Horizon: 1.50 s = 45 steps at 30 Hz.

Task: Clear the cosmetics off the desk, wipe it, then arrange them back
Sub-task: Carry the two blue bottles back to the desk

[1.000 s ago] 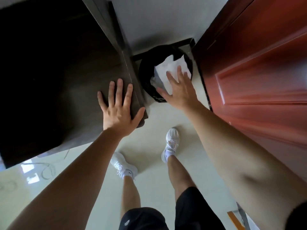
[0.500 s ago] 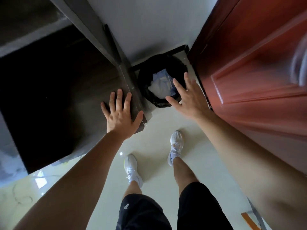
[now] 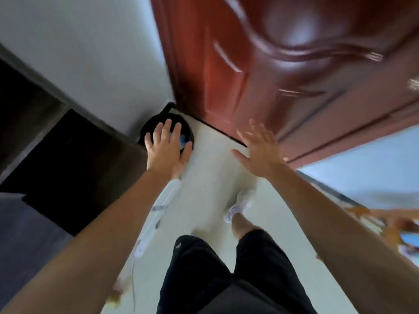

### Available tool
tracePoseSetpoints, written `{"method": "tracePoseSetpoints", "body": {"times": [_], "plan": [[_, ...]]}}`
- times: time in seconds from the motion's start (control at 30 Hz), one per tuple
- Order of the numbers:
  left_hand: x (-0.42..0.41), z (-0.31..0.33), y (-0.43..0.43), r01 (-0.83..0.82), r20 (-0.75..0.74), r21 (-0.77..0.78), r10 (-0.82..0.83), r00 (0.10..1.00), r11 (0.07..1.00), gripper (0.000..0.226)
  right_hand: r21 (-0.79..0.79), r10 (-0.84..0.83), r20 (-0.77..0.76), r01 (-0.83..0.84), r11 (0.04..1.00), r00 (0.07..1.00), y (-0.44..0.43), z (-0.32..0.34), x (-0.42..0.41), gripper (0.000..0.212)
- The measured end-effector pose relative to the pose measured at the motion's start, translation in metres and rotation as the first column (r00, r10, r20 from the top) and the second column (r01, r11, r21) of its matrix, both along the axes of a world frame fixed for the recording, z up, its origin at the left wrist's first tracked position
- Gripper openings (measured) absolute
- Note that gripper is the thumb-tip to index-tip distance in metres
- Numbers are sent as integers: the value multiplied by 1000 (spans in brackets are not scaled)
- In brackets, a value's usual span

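Observation:
The frame is blurred by motion. My left hand (image 3: 166,148) is spread flat with straight fingers, held in front of the black trash bin (image 3: 149,126) in the corner, and holds nothing. A bit of white and blue waste shows in the bin between my fingers. My right hand (image 3: 258,150) is open too, fingers straight, raised over the pale floor near the foot of the red-brown door (image 3: 260,64). The dark desk (image 3: 68,159) lies at the left, its edge beside my left forearm. No cosmetics show in view.
A white power strip (image 3: 156,214) with a cable lies on the pale floor (image 3: 210,177) under my left forearm. My legs in black shorts and a white shoe (image 3: 238,206) are below. Blurred orange and blue items (image 3: 399,232) sit at the right edge.
The view swung right toward the door. My left hand came off the desk corner and now hangs in front of the bin. My right hand moved away from the bin, empty; the white tissue stays inside.

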<state>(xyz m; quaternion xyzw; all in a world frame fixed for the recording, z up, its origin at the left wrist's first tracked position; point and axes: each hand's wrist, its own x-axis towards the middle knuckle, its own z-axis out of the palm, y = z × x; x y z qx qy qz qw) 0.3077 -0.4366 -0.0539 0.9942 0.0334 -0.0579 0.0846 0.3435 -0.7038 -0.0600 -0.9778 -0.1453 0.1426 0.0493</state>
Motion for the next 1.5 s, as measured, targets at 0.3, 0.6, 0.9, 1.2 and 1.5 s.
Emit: {"method": "tracePoseSetpoints", "body": {"times": [0.3,0.6,0.9,1.2,1.5], "plan": [[5,131,-225,532,255,10,-517,817,846,67,52,-548,189,549,834,815,-246,112,-151,73],[-95,111,-503,742,185,-42,-725,663,669,67,54,-757,82,756,652,648,-457,78,-306,69],[-197,69,-712,828,1,-159,-839,545,538,71,56,-866,-12,865,499,500,-640,50,-418,76],[-162,21,-809,866,-173,-158,-877,448,474,87,116,-950,-170,963,243,260,-715,21,-407,86],[-143,-49,-867,799,-260,-291,-848,463,526,89,177,-926,-278,961,213,257,-757,-26,-384,85]]}}
